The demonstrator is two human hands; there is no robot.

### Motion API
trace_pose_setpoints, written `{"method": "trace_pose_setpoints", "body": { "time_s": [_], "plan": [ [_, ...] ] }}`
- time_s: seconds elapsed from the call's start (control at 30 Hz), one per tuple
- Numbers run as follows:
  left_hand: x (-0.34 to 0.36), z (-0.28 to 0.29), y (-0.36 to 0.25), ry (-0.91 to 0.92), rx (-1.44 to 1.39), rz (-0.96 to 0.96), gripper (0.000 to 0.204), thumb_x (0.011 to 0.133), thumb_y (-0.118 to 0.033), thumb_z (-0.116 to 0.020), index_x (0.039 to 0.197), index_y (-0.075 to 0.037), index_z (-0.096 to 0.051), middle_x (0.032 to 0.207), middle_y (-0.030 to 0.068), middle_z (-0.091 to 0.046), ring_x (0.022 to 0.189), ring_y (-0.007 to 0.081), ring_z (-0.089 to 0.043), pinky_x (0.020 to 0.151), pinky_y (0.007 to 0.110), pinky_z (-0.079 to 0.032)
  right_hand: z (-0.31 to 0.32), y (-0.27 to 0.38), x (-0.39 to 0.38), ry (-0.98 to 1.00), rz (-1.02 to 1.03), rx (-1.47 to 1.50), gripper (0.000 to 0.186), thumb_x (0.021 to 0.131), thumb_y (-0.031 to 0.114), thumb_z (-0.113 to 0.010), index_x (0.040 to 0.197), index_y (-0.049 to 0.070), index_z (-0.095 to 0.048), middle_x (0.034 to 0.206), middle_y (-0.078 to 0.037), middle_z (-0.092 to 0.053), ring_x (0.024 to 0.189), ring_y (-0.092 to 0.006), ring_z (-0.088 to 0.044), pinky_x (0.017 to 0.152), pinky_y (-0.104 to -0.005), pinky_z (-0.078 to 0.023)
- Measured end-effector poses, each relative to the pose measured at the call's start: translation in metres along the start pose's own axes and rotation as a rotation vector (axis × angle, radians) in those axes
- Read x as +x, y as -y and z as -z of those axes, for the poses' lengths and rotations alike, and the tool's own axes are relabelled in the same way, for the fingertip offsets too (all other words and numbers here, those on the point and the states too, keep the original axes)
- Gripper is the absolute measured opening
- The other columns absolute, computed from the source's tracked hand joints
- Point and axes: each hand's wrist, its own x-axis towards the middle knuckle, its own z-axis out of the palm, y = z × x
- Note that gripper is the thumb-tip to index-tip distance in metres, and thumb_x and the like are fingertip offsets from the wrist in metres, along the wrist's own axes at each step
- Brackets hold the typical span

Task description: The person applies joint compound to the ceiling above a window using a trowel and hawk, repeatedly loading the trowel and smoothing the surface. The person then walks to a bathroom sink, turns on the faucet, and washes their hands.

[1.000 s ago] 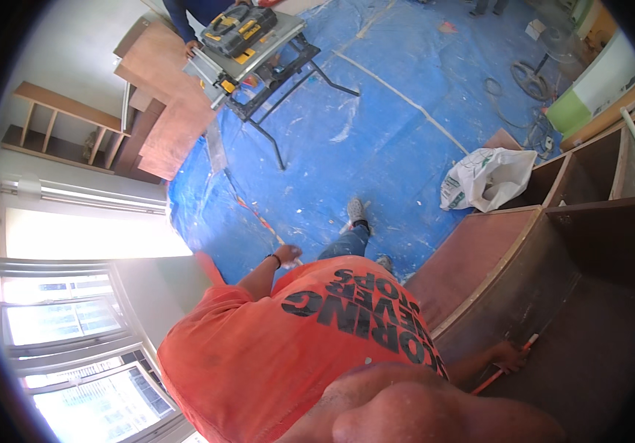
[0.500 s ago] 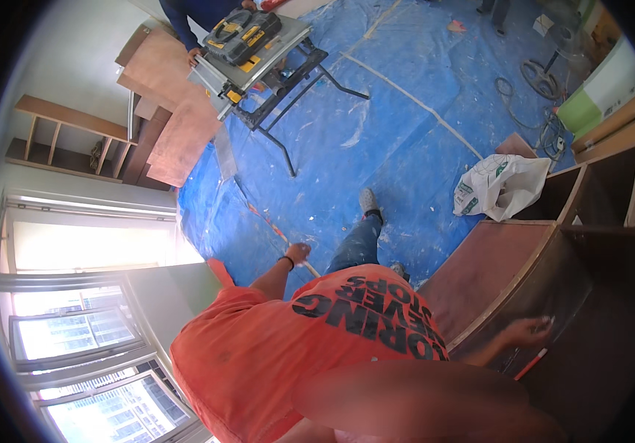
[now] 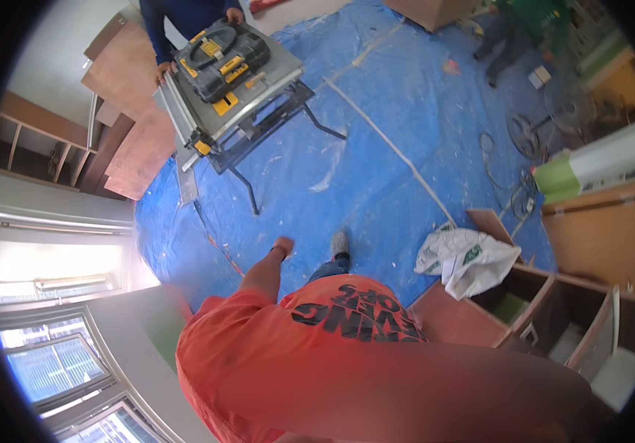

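Note:
My left hand [image 3: 283,245], a dark band at its wrist, reaches forward over the blue floor sheeting [image 3: 299,199]. Its fingers look curled in, and nothing shows in them. My right hand is out of sight, on the side where a blurred patch covers the picture. Ahead to the left, a folding-leg table saw [image 3: 273,74] carries a black and yellow tool case [image 3: 221,63]. A co-worker in dark blue [image 3: 170,22] has both hands at the saw's edge and the case. My shoe [image 3: 340,242] is planted ahead of me.
A white plastic bag [image 3: 472,262] slumps by an open brown cabinet [image 3: 494,336] on the right. Far right are another person [image 3: 524,29], a fan [image 3: 546,122] and loose cables [image 3: 491,159]. Wood panels [image 3: 129,81] lean at left, beyond windows [image 3: 59,358].
The saw and its co-worker appear closer and further left. My right hand, earlier by the cabinet, has dropped from view. A person in green now shows at the far right.

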Motion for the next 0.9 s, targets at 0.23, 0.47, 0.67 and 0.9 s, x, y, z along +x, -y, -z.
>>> {"method": "trace_pose_setpoints", "body": {
  "time_s": [0.23,0.47,0.67,0.9],
  "plan": [
    [0.120,0.325,-0.061,-0.627,-1.115,-0.166,0.039,0.101,-0.030,-0.055,0.133,-0.008,-0.062,0.100,0.0174,-0.073,0.081,0.0318,-0.072,0.078,0.045,-0.056,-0.026,-0.012,0.077,-0.050,-0.485,0.179,0.024,0.101,0.023,-0.058,0.111,0.002,-0.065,0.098,-0.010,-0.068,0.081,-0.0251,-0.067,0.067,-0.0359,-0.050],
    [0.197,0.312,-0.046,-0.455,-0.568,-0.265,0.042,0.103,-0.039,-0.050,0.128,-0.008,-0.064,0.116,0.0221,-0.069,0.108,0.0397,-0.064,0.094,0.049,-0.050,-0.047,0.072,0.225,0.043,-0.587,0.206,0.023,0.101,0.025,-0.058,0.110,0.005,-0.064,0.094,-0.009,-0.067,0.075,-0.0225,-0.066,0.058,-0.0335,-0.049],
    [0.192,0.224,0.022,-0.095,-0.193,0.279,0.023,0.083,-0.036,-0.068,0.086,-0.014,-0.074,0.094,0.0102,-0.075,0.092,0.0322,-0.072,0.079,0.045,-0.058,-0.042,0.204,0.432,0.098,-0.499,0.200,0.021,0.100,0.027,-0.059,0.109,0.008,-0.064,0.090,-0.008,-0.066,0.070,-0.0203,-0.065,0.050,-0.0315,-0.047],
    [0.229,0.285,-0.006,-0.218,-1.732,1.033,0.011,0.089,-0.025,-0.066,0.088,-0.014,-0.067,0.091,0.0029,-0.075,0.086,0.0206,-0.072,0.074,0.037,-0.058,-0.031,0.492,0.664,0.048,-0.097,0.006,0.024,0.101,0.027,-0.059,0.117,0.009,-0.061,0.092,-0.007,-0.067,0.070,-0.0172,-0.065,0.052,-0.0297,-0.050]
  ]
}}
